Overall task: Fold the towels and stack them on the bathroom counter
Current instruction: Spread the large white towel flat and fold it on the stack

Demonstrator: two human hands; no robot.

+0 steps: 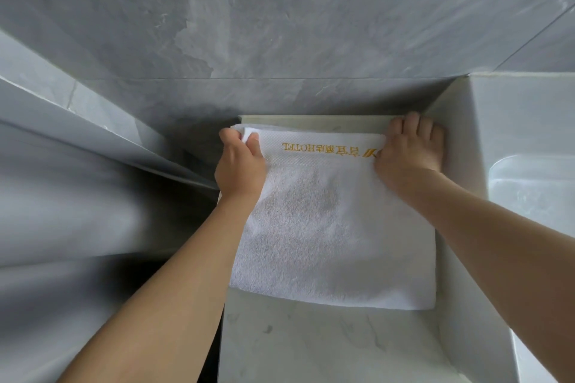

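looking down from the head view, we see the white towel (336,227) lying folded on the marble counter (311,345), our left hand (241,162) pinching its far corner and our right hand (410,149) pressing flat, fingers together, likely to square the edges against the grey wall (280,25).

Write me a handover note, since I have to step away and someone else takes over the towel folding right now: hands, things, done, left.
Left hand: its grip pinches the far left corner of the white towel.
Right hand: laid over the towel's far right corner, fingers reaching past the edge; whether it pinches the cloth cannot be seen.
Towel: lies flat and folded on the marble counter, gold hotel lettering along the far edge, against the grey wall. The sink is to the right.
Done: this towel looks folded at least once.
Left: any further fold, then stacking. No other towel is in view.
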